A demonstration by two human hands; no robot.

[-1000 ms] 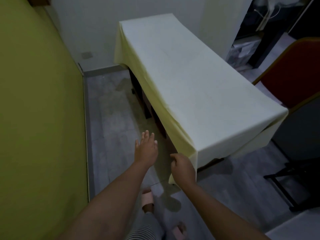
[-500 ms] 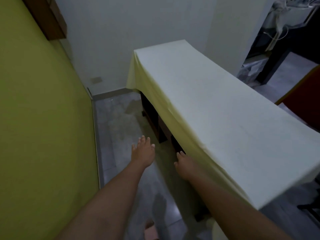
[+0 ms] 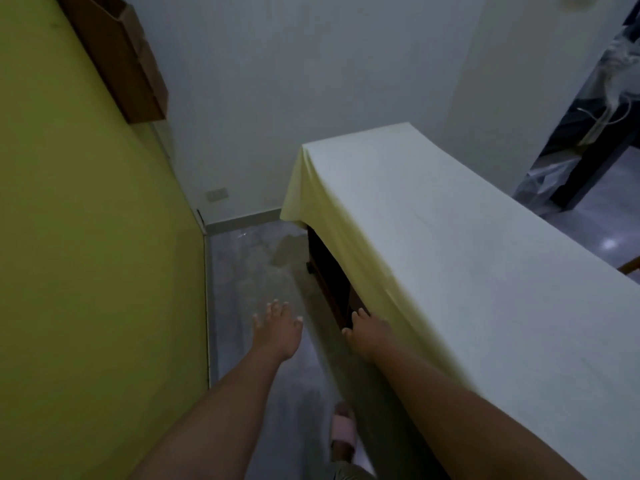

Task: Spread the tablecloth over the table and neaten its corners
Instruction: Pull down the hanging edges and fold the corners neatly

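Your left hand (image 3: 277, 332) hangs open and empty, your right hand (image 3: 369, 336) rests flat against the hanging edge, gripping nothing, and the cloth (image 3: 467, 258) already covers the table, leaving the far corner (image 3: 302, 181) to neaten.

Pale yellow tablecloth (image 3: 467, 258) draped over table

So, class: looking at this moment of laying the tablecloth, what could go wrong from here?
1. The right hand is at the hanging edge of the tablecloth; a hard tug could drag the far corner askew.
2. The left hand hangs free, so one-handed pulling may leave the overhang uneven.
3. The passage beside the green wall is narrow; a foot could catch the drape.
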